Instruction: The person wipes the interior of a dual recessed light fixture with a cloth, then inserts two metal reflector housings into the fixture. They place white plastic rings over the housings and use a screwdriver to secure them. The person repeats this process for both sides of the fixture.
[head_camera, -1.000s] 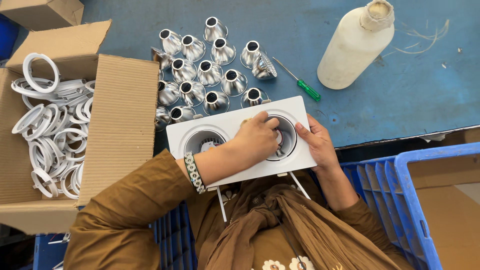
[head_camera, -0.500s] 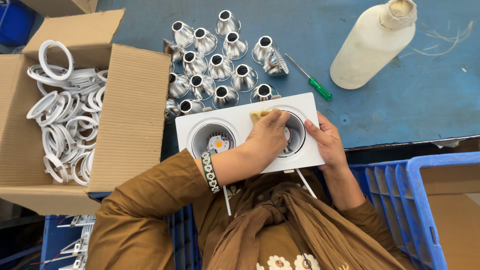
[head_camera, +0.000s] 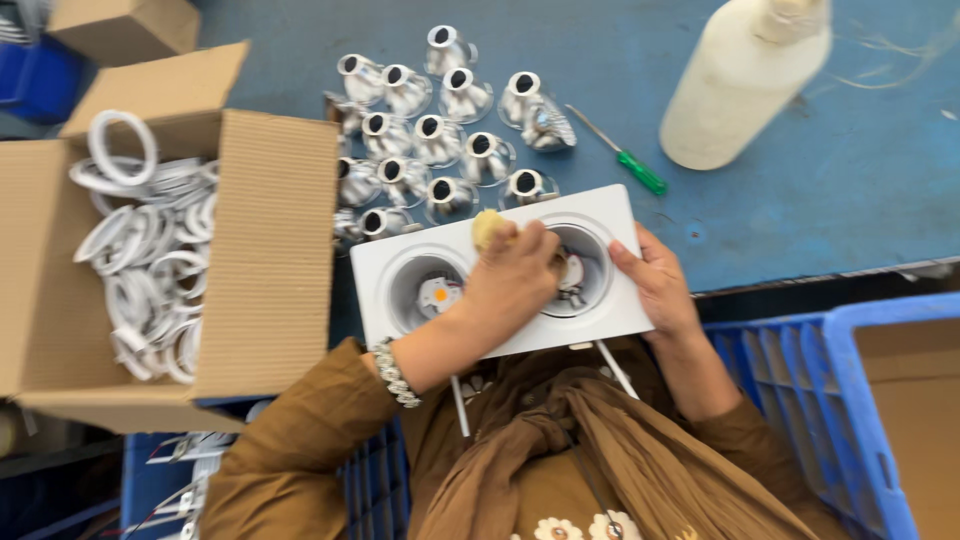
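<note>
from above, the left hand (head_camera: 515, 280) presses a small yellowish pad (head_camera: 490, 228) with a closed grip over the right opening of a white two-hole lamp frame (head_camera: 500, 275), which lies at the near edge of the blue counter (head_camera: 800, 200). the right hand (head_camera: 655, 285) clasps the frame's right end. silver reflector cups (head_camera: 440, 140) cluster just behind it, beside a cardboard box (head_camera: 270, 250) of white rings (head_camera: 140, 250).

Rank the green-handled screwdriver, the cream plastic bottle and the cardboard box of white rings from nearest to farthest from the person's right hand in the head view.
Measured from the right hand, which grips the right edge of the white twin-hole light housing:
1. Green-handled screwdriver, just above the hand.
2. Cream plastic bottle, farther up, to the right.
3. Cardboard box of white rings, far left, past the housing.
</note>
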